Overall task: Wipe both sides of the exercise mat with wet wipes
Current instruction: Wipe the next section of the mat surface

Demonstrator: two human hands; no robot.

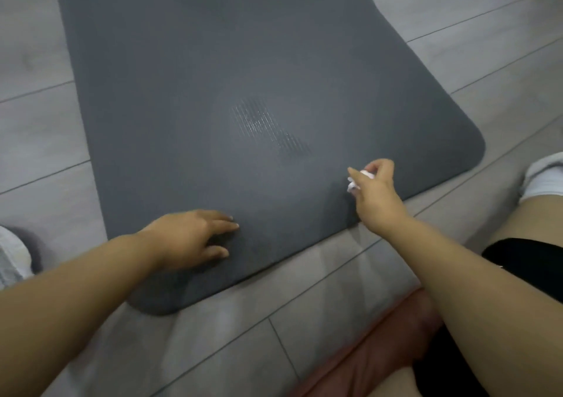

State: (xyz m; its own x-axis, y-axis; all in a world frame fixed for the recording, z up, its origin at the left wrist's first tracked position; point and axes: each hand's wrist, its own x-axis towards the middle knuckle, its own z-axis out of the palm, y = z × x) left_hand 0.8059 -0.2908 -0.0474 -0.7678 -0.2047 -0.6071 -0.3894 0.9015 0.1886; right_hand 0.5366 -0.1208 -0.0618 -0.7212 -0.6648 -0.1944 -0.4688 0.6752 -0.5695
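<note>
A dark grey exercise mat (243, 98) lies flat on the grey plank floor (457, 25), its near short edge close to the person. The right hand (376, 195) pinches a crumpled white wet wipe (353, 185) between thumb and fingers, held over the mat's near right part. The left hand (189, 235) rests on the mat near its near edge, fingers spread and straight, well apart from the wipe.

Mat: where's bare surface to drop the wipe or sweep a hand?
Free: the mat beyond the shiny patch, and the gap between left hand and right hand. Crowded: the near edge, where the left hand rests and the right hand pinches the wipe.
</note>
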